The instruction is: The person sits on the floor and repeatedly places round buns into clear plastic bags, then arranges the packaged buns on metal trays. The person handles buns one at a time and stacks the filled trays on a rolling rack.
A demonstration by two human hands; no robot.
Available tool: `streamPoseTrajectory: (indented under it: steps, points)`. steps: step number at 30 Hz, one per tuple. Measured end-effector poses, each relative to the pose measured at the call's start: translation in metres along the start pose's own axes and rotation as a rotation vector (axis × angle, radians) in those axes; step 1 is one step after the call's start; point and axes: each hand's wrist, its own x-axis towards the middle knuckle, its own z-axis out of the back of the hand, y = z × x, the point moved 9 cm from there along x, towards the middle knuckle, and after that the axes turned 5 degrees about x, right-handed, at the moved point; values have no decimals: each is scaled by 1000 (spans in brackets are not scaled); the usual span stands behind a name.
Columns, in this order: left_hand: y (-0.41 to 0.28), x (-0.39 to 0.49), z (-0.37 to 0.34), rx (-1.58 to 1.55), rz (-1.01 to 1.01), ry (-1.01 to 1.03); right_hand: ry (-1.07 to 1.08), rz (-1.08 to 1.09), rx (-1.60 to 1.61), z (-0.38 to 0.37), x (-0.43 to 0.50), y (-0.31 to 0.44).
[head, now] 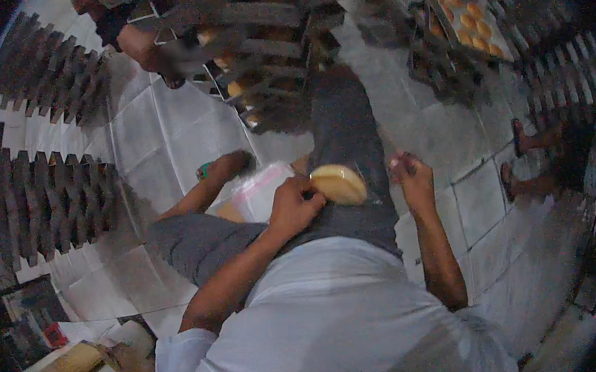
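Note:
A round golden bun (338,185) in clear plastic is over my lap, in front of my dark trousers. My left hand (297,204) pinches the near left edge of this bagged bun between thumb and fingers. Off to the right, apart from the bun, is my right hand (414,173) with its fingers curled. Motion blurs its fingertips, so whether they pinch something thin is unclear. A pile of clear plastic bags (266,189) with a pink stripe lies by my left leg, partly covered by my left hand.
Dark trays holding buns are stacked ahead (264,45). Another bun tray (470,22) tops a stack at the upper right. Dark stacked racks (55,202) stand left. Another person's feet (515,183) are on the tiled floor (480,207) at right; a person's arm (139,45) shows upper left.

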Motion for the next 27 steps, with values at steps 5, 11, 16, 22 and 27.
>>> streamPoseTrajectory:
  steps: [5, 11, 16, 22, 27]
  points:
    - [6, -1, 16, -84, -3, -81, 382, 278, -280, -92, -54, 122]
    - [37, -19, 98, -344, 17, -485, 549, 538, -22, -129, -42, 248]
    - [167, -63, 93, -505, 144, -562, 466, 1297, 742, -21, -63, 573]
    - [234, -98, 109, -703, 336, -764, -182, 1676, -674, -14, -15, 772]
    - [289, -106, 92, -823, 298, -865, -227, 719, -707, 110, 177, 738]
